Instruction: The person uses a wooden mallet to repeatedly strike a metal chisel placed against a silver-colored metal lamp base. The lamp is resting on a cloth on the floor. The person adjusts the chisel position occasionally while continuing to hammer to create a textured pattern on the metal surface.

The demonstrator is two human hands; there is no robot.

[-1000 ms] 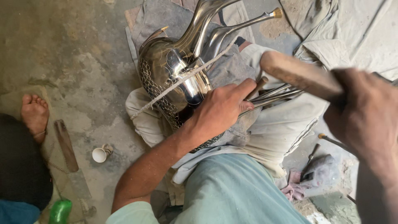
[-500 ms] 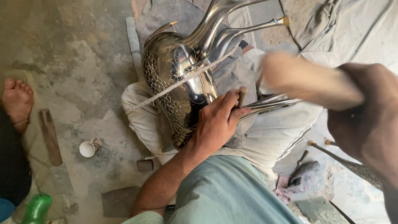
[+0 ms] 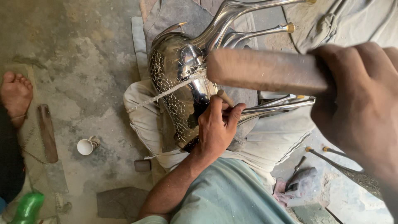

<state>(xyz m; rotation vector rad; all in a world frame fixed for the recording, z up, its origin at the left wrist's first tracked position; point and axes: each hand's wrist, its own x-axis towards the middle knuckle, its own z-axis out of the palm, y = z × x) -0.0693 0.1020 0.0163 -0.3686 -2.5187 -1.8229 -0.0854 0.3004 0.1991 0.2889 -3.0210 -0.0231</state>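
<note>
Closest to the camera, a thick wooden mallet (image 3: pixel 265 70) is gripped in the closed right hand (image 3: pixel 360 108), its blunt end raised over the work. Below it, the left hand (image 3: pixel 215 128) is closed around a short punch (image 3: pixel 226 98) — the tip is set against the shiny metal body (image 3: pixel 182 79), a polished piece partly covered in a scale-like hammered pattern. That piece is laid on a pale cloth cushion (image 3: pixel 145 112) at mid-frame, and a light cord (image 3: pixel 166 92) is drawn across it. Curved metal legs (image 3: pixel 248 33) with brass tips are seen projecting from it toward the upper right. Farther out on the concrete floor (image 3: pixel 83 62), a small white cup (image 3: pixel 85 146) and a flat wooden bar (image 3: pixel 47 132) are found — beside them, another person's bare foot (image 3: pixel 15 93). A green bottle (image 3: pixel 28 207) is seen at the lower left corner.
</note>
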